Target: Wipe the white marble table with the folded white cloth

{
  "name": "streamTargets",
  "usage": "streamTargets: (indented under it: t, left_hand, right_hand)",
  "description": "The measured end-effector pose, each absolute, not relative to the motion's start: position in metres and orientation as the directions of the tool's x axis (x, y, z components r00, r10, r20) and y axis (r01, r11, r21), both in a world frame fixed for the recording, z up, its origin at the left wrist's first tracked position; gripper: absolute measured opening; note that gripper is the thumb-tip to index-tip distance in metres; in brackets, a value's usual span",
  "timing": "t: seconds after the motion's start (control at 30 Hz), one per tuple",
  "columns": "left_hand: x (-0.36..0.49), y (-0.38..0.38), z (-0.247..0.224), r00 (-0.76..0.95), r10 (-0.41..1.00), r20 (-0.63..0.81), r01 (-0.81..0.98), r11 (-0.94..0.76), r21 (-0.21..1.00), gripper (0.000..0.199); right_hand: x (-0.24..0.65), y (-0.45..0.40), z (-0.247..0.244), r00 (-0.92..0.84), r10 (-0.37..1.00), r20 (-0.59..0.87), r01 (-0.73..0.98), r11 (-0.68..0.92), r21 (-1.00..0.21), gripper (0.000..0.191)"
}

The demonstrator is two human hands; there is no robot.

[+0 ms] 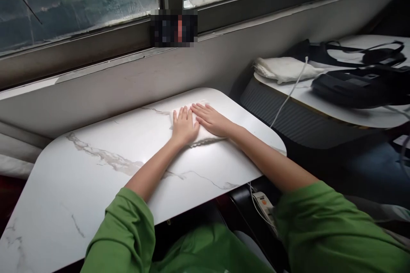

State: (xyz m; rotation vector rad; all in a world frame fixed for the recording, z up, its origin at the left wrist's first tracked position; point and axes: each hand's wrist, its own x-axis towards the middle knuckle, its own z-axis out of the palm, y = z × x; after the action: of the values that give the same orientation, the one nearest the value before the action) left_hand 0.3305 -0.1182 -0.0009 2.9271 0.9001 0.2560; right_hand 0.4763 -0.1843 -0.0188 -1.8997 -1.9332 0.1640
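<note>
A folded white cloth (pixel 208 135) lies on the white marble-patterned table (pixel 128 132), near its far right part. My left hand (pixel 185 127) rests flat on the cloth's left side, fingers stretched out and pointing away from me. From the right, my right hand (pixel 211 120) lies flat over the cloth too, its fingers reaching left. The two hands almost meet, left thumb beside the right fingers. Part of the cloth is hidden under both palms.
A window wall runs behind the table, with a blurred-out item (pixel 174 28) on its sill. At right, a second table (pixel 339 115) bears a white cloth bundle (pixel 285 69) and black straps or bags (pixel 361 87). A white cable (pixel 290 94) hangs there. Below sits a power strip (pixel 264 207).
</note>
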Motion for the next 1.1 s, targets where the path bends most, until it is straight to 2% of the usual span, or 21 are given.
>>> streamTargets:
  t: [0.27,0.43,0.53,0.63,0.77,0.87,1.1]
  left_hand:
    - [0.312,-0.231,0.010,0.885,0.461,0.059,0.455,-0.886,0.090,0.065]
    - [0.330,-0.258,0.014,0.934,0.355,0.041,0.350,-0.933,0.086,0.067]
    - [0.357,-0.242,0.011,0.930,0.360,0.069,0.351,-0.929,0.113,0.067]
    - [0.386,-0.205,0.006,0.912,0.395,0.106,0.381,-0.915,0.132,0.064]
    - [0.415,-0.135,-0.001,0.895,0.414,0.165,0.396,-0.909,0.129,0.059]
    - [0.431,-0.092,-0.003,0.852,0.489,0.184,0.474,-0.872,0.124,0.057]
    - [0.456,-0.066,-0.005,0.760,0.608,0.232,0.586,-0.794,0.162,0.050]
  right_hand:
    - [0.455,-0.306,-0.019,0.097,0.975,0.201,0.898,0.002,-0.440,0.055]
    - [0.474,-0.340,-0.017,0.162,0.979,0.122,0.862,-0.081,-0.500,0.057]
    - [0.499,-0.322,-0.014,0.238,0.967,0.090,0.814,-0.148,-0.561,0.057]
    - [0.526,-0.277,-0.015,0.323,0.939,0.120,0.769,-0.187,-0.611,0.053]
    - [0.553,-0.200,-0.024,0.363,0.901,0.239,0.819,-0.186,-0.542,0.053]
    - [0.565,-0.149,-0.027,0.344,0.895,0.283,0.858,-0.178,-0.482,0.053]
    - [0.583,-0.105,-0.027,0.330,0.897,0.293,0.875,-0.175,-0.451,0.052]
